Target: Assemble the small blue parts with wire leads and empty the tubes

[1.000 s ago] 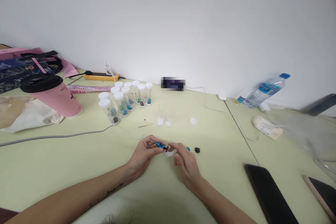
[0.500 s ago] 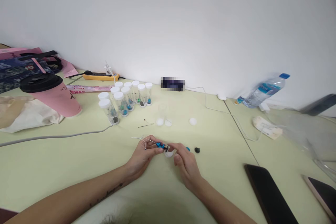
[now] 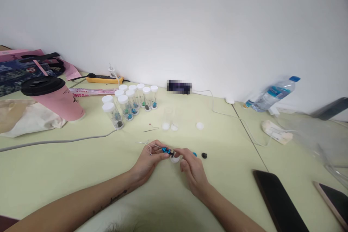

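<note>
Pinched between the thumb and fingers of my left hand [image 3: 148, 161] is a small blue-and-black metal tool with a thin shaft [image 3: 165, 150]. Its shaft points left, near bent thin wires [image 3: 149, 146] at the same hand. My right hand [image 3: 193, 168] reaches in from the other side. Its index fingertip is at the tool's black end, and its thumb is apart from the fingertip. Just below that end, between the hands, lies a round whitish cap or cup [image 3: 175, 159], partly covered. Beyond my right hand are a blue piece [image 3: 194, 154] and a black knob-like piece [image 3: 204, 155].
Several clear tubes with white lids [image 3: 123, 107] stand at the back left, beside a pink cup [image 3: 59, 99]. White discs [image 3: 199, 125] and thin wires [image 3: 151, 129] lie ahead of my hands. A black phone [image 3: 278, 199] is at right, a water bottle [image 3: 274, 96] behind.
</note>
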A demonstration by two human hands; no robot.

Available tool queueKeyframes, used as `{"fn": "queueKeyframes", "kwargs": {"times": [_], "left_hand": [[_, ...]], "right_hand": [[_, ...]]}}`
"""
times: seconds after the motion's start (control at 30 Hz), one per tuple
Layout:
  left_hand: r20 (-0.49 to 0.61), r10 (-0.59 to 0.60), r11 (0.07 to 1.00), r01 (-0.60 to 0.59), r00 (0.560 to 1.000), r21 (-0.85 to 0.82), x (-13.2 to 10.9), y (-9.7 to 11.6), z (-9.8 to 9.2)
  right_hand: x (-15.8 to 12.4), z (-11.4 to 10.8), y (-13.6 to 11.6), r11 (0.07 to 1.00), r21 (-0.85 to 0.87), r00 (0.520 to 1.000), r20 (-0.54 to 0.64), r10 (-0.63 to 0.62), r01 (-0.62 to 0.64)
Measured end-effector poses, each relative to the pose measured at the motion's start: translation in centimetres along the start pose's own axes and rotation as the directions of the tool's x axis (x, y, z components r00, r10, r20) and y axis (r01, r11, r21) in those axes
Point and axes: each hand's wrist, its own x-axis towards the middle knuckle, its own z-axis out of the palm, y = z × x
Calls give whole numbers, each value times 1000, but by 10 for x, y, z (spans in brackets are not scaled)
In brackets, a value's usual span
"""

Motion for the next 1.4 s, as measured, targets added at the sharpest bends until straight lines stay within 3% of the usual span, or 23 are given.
{"fn": "queueKeyframes", "kwargs": {"times": [1.4], "left_hand": [[-24,-2,1000,3,1000,19,0,1,1]], "right_hand": [[0,-1,-1,1000,-18,1000,-10,-1,0]]}}
